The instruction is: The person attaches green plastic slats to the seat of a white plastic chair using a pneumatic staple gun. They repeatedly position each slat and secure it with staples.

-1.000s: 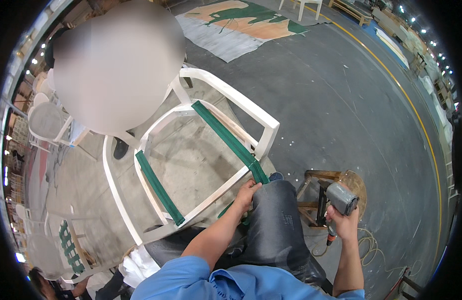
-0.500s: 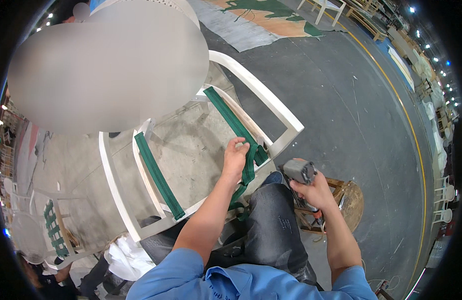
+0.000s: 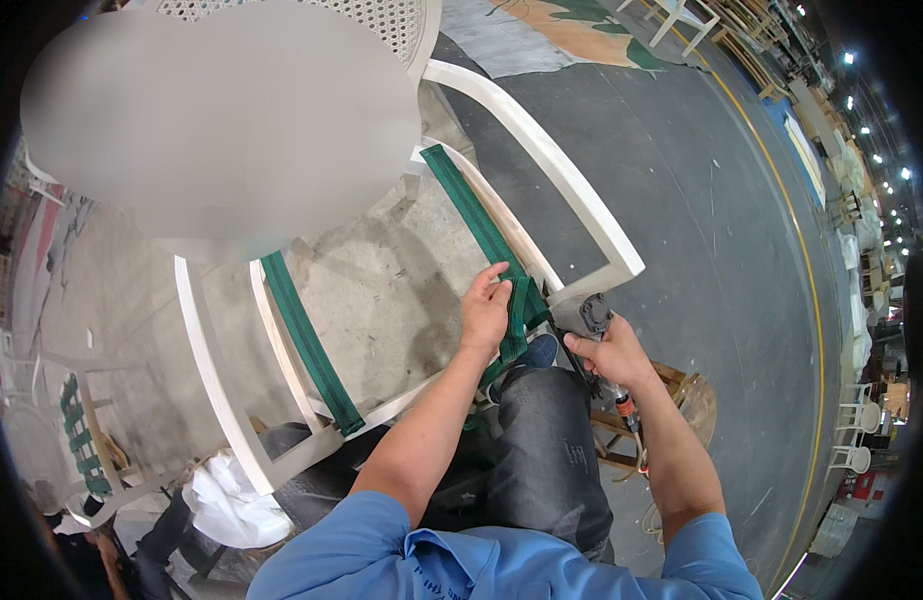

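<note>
A white chair frame (image 3: pixel 594 222) stands in front of me, with a green webbing strap (image 3: pixel 308 340) stretched along the left side of its open seat. A second green strap (image 3: pixel 470 210) runs along the right side. My left hand (image 3: pixel 485 312) pinches this strap's folded loose end near the front right seat corner; the tail hangs toward my knee. In my right hand (image 3: pixel 620 356) is a grey air staple gun (image 3: pixel 586 316), its nose close to that corner beside the webbing. Whether the nose touches the frame is hidden.
A round wooden stool (image 3: pixel 700 408) stands right of my knee. White cloth (image 3: pixel 234 508) lies at lower left, near another chair frame with woven green webbing (image 3: pixel 82 435). A blurred patch covers the upper left. Chairs and boards line the far right beyond a yellow floor line.
My right hand has brought the staple gun left and up to the seat corner. My left hand, still on the webbing, sits slightly farther right. The whole view has shifted a little.
</note>
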Demonstrator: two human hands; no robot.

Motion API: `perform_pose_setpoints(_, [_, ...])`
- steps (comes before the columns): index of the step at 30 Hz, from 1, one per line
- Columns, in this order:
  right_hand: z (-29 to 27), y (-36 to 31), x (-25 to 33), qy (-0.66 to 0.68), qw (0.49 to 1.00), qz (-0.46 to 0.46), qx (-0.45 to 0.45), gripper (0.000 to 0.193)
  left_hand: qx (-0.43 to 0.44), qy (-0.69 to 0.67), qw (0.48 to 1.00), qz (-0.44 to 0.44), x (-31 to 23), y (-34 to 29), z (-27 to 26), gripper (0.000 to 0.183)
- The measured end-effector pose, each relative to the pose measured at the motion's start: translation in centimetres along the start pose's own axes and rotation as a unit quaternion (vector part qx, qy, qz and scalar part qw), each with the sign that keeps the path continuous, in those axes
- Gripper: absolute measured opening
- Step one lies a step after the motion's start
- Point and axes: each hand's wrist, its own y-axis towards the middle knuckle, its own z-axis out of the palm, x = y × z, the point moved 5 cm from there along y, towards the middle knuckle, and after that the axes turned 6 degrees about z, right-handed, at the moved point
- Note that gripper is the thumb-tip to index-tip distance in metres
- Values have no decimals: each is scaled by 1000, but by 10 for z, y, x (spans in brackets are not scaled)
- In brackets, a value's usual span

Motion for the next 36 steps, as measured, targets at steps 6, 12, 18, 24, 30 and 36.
perform_pose_setpoints(6, [6,1,2,-18,1000,2,-5,44,11,-15,1000,-12,-4,-3,1,31])
perform_pose_setpoints(12, [13,1,1,-12,1000,-15,-10,52,4,-5,1000,-18,-4,-2,-2,32])
perform_pose_setpoints(18, [21,0,3,-70,997,-42,-18,49,21,-18,1000,10,-5,0,0,30])
perform_pose_setpoints(24, [23,-5,5,-50,999,-1,-5,44,3,54,998,24,-4,-3,-3,29])
perform_pose_setpoints(30, [31,-9,1,-59,998,-2,-14,39,16,37,998,50,-5,0,-3,28])
perform_pose_setpoints(36, [-18,-46,-29,89,993,-35,-70,35,13,86,992,96,-8,-3,1,21])
